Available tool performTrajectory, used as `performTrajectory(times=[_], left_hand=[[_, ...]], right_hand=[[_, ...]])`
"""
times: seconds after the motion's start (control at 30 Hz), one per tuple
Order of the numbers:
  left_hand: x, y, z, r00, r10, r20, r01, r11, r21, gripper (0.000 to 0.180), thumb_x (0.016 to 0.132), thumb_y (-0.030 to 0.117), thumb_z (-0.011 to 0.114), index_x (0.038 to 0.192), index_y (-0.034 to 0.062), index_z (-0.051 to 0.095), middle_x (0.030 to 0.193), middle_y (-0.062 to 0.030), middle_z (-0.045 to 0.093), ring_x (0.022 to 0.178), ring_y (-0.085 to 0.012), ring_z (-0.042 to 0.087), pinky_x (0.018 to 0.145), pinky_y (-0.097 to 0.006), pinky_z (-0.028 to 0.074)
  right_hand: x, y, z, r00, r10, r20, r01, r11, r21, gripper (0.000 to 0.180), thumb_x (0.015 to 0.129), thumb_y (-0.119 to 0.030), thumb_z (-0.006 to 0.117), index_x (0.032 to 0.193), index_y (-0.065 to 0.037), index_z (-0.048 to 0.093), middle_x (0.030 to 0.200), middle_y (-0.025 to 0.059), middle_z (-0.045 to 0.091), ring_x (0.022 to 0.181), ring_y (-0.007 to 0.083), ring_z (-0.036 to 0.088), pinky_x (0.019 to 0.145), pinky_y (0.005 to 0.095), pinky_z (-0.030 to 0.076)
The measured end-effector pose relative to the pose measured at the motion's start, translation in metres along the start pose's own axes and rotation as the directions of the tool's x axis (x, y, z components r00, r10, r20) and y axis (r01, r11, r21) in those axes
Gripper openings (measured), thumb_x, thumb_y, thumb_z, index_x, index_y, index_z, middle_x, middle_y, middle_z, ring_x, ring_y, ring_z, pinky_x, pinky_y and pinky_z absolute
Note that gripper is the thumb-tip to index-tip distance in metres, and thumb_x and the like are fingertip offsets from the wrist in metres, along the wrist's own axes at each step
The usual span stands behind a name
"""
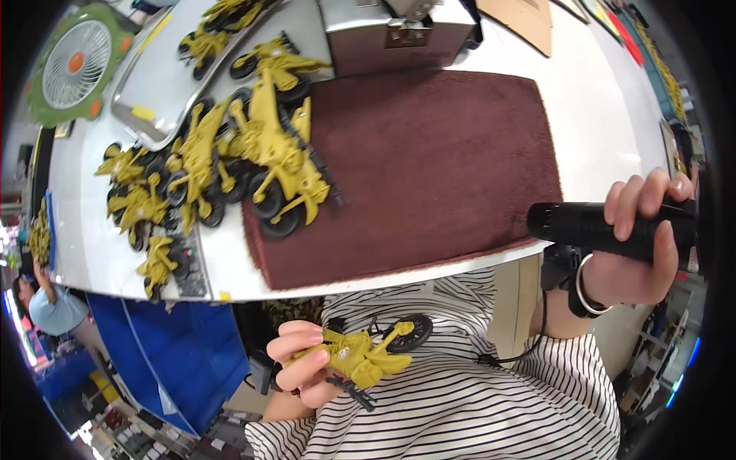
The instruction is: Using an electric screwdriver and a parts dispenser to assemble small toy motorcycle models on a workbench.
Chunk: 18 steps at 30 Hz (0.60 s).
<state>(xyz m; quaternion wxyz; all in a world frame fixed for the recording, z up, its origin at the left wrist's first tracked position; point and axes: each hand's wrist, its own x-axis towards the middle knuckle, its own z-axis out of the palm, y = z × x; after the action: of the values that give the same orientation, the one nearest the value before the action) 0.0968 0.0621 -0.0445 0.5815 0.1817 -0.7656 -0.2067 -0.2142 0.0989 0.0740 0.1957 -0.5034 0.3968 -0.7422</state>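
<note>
Low over my lap, in front of the table edge, my left hand (303,364) is closed around one end of a yellow toy motorcycle (360,357). Its black spoked wheel points away from the fingers, and a black handlebar-like piece sticks out below. At the far right, my right hand (642,268) grips a black cylindrical tool (575,221), held level with its blunt end toward the left. Whether it is a flashlight or a screwdriver I cannot tell. Several more yellow toy motorcycles (268,146) lie bunched on the table's left side, some overlapping the brown cloth mat (429,169).
A metal tray (138,96) and a green-framed fan (75,63) stand at the back left. Behind the mat sits a silver latched case (399,46). Brown cardboard (525,23) lies at the back right. A person in light blue (57,310) is off to the left.
</note>
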Motion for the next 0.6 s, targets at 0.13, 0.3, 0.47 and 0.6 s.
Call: performTrajectory(times=[0.13, 0.3, 0.47, 0.6], left_hand=[[-0.028, 0.013, -0.042, 0.998, -0.057, 0.04, 0.043, 0.955, 0.292, 0.032, 0.071, 0.017, 0.07, 0.096, 0.0165, 0.05, 0.102, -0.0066, 0.046, 0.085, -0.0264, 0.046, 0.06, -0.034, 0.046], [-0.046, 0.042, -0.107, 0.83, -0.545, 0.12, 0.208, 0.502, 0.84, 0.026, 0.062, 0.012, 0.065, 0.086, 0.0096, 0.055, 0.106, -0.0133, 0.048, 0.106, -0.036, 0.04, 0.094, -0.048, 0.031], [-0.016, 0.025, -0.1, 0.914, -0.405, 0.035, 0.215, 0.555, 0.804, 0.017, 0.066, 0.01, 0.066, 0.08, 0.0107, 0.058, 0.104, -0.0116, 0.051, 0.099, -0.0344, 0.044, 0.087, -0.046, 0.035], [0.063, -0.01, -0.041, 0.965, -0.249, 0.08, 0.179, 0.852, 0.491, 0.035, 0.07, 0.004, 0.066, 0.103, 0.0039, 0.053, 0.111, -0.02, 0.054, 0.098, -0.032, 0.052, 0.083, -0.04, 0.043]], right_hand=[[-0.001, -0.001, -0.007, 1.0, 0.02, 0.02, -0.02, 1.0, 0.01, 0.037, 0.083, -0.012, 0.05, 0.117, -0.001, 0.042, 0.091, 0.0109, 0.047, 0.062, 0.0142, 0.05, 0.061, 0.0295, 0.039], [-0.002, 0.0, -0.012, 0.999, 0.031, 0.025, -0.032, 0.999, 0.028, 0.037, 0.082, -0.011, 0.049, 0.117, -0.001, 0.042, 0.091, 0.0108, 0.047, 0.063, 0.0141, 0.05, 0.061, 0.0293, 0.039], [-0.003, 0.0, -0.01, 0.999, 0.007, 0.044, -0.009, 0.999, 0.033, 0.036, 0.082, -0.011, 0.05, 0.116, -0.002, 0.042, 0.09, 0.0109, 0.047, 0.062, 0.0139, 0.05, 0.061, 0.0289, 0.04], [-0.005, 0.0, -0.001, 1.0, 0.002, 0.01, -0.001, 1.0, -0.018, 0.036, 0.08, -0.012, 0.053, 0.112, -0.002, 0.041, 0.087, 0.0114, 0.048, 0.058, 0.0142, 0.049, 0.058, 0.0282, 0.04]])
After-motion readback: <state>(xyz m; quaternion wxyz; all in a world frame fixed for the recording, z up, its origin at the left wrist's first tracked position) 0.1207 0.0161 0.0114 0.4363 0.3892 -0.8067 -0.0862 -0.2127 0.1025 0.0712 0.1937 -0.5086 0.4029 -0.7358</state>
